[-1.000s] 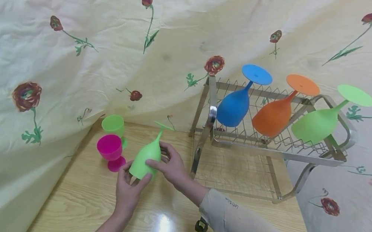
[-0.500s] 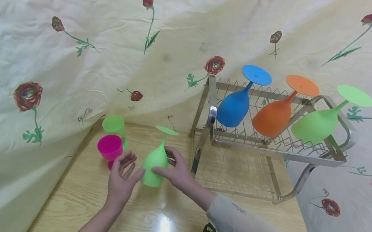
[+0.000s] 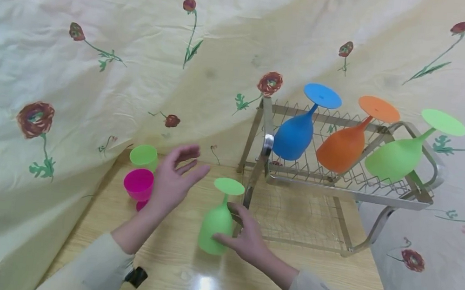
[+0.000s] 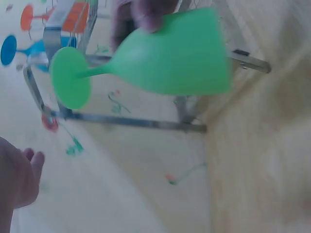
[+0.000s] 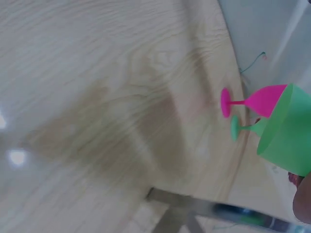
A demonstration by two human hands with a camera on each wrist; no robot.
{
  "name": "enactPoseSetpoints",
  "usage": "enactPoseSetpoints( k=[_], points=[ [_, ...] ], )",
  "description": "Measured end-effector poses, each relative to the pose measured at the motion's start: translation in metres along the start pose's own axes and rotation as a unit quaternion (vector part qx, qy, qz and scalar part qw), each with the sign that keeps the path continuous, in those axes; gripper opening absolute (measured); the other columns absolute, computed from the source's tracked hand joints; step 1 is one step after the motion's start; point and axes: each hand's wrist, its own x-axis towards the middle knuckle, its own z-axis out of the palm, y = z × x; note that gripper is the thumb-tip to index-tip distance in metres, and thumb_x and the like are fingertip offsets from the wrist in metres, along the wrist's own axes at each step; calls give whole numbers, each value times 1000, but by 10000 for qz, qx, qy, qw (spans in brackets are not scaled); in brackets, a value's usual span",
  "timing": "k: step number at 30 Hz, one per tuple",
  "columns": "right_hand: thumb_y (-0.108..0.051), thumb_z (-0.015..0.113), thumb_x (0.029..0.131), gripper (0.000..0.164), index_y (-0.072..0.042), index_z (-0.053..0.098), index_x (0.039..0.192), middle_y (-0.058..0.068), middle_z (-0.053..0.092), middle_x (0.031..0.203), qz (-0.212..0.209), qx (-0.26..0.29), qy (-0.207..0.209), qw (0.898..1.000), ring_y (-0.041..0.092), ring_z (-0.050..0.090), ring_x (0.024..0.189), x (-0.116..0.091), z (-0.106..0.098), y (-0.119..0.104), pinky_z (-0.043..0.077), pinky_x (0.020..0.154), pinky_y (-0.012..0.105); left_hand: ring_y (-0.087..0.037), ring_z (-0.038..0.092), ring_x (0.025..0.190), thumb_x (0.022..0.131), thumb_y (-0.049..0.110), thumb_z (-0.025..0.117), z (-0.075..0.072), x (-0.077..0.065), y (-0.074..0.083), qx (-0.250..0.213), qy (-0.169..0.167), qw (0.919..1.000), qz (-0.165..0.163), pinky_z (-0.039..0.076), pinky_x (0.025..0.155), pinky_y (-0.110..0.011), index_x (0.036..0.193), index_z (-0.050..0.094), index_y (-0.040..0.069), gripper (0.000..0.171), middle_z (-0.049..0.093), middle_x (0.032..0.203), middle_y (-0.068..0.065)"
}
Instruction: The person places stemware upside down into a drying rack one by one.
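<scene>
My right hand (image 3: 248, 240) grips a light green plastic wine goblet (image 3: 217, 225) by its bowl, foot up and rim down, over the wooden table. In the left wrist view the goblet (image 4: 170, 60) shows whole, with fingers of the right hand (image 4: 148, 14) on its bowl. My left hand (image 3: 172, 181) is raised and holds nothing, its fingers loosely bent and apart from the goblet. Behind that hand stand a pink goblet (image 3: 138, 183) and another green goblet (image 3: 144, 156), both upright on the table; their lower parts are partly hidden in the head view.
A two-tier metal dish rack (image 3: 350, 191) stands at right. Its upper tier holds a blue goblet (image 3: 294, 134), an orange goblet (image 3: 342, 146) and a green goblet (image 3: 397, 156), all tilted with their feet up. Flower-printed cloth (image 3: 220, 102) hangs behind the wooden table (image 3: 173, 274).
My left hand has let go of the green goblet and moved up, before the pink goblet. My right hand has carried the green goblet rightward and nearer me, turning it more upright, foot up.
</scene>
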Motion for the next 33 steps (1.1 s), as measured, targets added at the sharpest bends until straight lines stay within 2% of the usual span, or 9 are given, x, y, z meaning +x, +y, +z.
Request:
enactPoseSetpoints(
  k=[4, 7, 11, 14, 22, 33],
  points=[
    [-18, 97, 78, 86, 4, 53, 148, 21, 60, 146, 86, -265, 255, 9993, 44, 61, 133, -19, -12, 11, 49, 113, 61, -23, 66, 126, 91, 24, 88, 32, 18, 11, 337, -670, 9969, -256, 57, 107, -36, 137, 65, 8, 53, 69, 134, -5],
    [-19, 97, 78, 84, 3, 54, 147, 21, 61, 146, 113, -456, 415, 9980, 45, 61, 133, -30, -22, 19, 49, 112, 63, -21, 69, 121, 92, 27, 88, 55, 29, 18, 500, -985, 9932, -361, 59, 102, -32, 136, 67, 9, 52, 71, 129, -3],
    [-21, 97, 79, 83, 1, 54, 146, 21, 60, 146, 154, -663, 567, 9961, 45, 61, 133, -42, -37, 26, 48, 113, 63, -17, 71, 114, 93, 28, 86, 78, 42, 29, 579, -1134, 9907, -485, 61, 98, -29, 134, 69, 11, 48, 74, 124, -3],
    [-21, 97, 79, 84, 3, 53, 146, 22, 60, 146, 102, -817, 670, 9944, 46, 60, 133, -48, -49, 30, 49, 112, 62, -15, 72, 111, 94, 29, 86, 90, 50, 35, 587, -1140, 9896, -648, 62, 96, -30, 134, 70, 13, 46, 75, 124, -3],
    [-19, 96, 81, 81, 3, 52, 146, 24, 60, 144, -4, -1229, 1011, 9873, 49, 61, 130, -64, -77, 45, 50, 109, 65, -15, 75, 103, 92, 26, 88, 107, 60, 38, 445, -976, 9891, -1012, 64, 87, -30, 125, 74, 12, 38, 77, 111, 1],
    [-13, 96, 79, 84, 8, 49, 146, 29, 58, 142, 35, -1721, 1563, 9726, 52, 59, 130, -79, -113, 59, 51, 106, 63, -16, 75, 97, 92, 26, 87, 114, 67, 36, 784, -767, 9896, -932, 64, 83, -31, 114, 78, 12, 28, 78, 104, -1]
  ],
)
